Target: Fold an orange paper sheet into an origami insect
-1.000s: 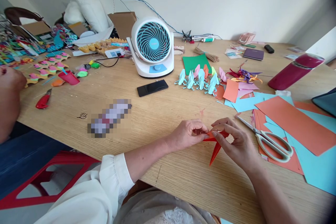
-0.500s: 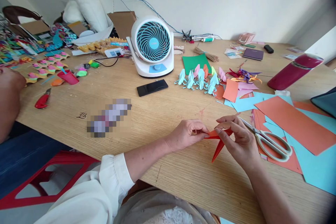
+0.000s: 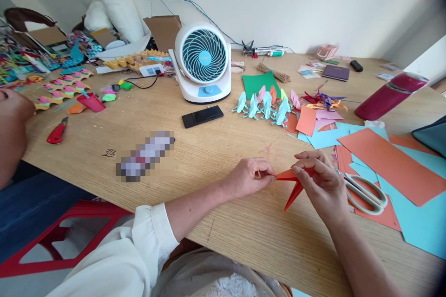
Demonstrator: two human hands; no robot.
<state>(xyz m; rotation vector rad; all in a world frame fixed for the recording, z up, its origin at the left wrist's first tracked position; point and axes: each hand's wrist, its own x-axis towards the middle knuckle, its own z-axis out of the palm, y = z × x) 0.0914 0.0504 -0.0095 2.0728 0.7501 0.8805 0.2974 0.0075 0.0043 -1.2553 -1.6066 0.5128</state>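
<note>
Between my hands, just over the wooden table (image 3: 223, 148), is a folded orange-red paper (image 3: 293, 195) with a pointed flap hanging down. My left hand (image 3: 248, 177) pinches its left tip between thumb and fingers. On the other side my right hand (image 3: 320, 183) grips the paper between thumb and fingertips, hiding its right part. Scissors with white handles (image 3: 369, 195) lie right beside my right hand, their blades mostly hidden behind it. Orange sheets (image 3: 393, 162) and light blue sheets (image 3: 418, 222) are spread to the right. Several light blue folded paper figures (image 3: 267, 106) stand beyond my hands.
A white fan (image 3: 204, 62) and a black phone (image 3: 202, 116) occupy the middle. At right lies a magenta flask (image 3: 390, 96). A red utility knife (image 3: 57, 131) lies at left, near another person's arm (image 3: 12, 134). A green sheet (image 3: 261, 84) is behind the figures.
My right hand has shifted slightly right, covering more of the scissors. The hanging flap of the folded paper has moved a little right with it. My left hand has stayed nearly still.
</note>
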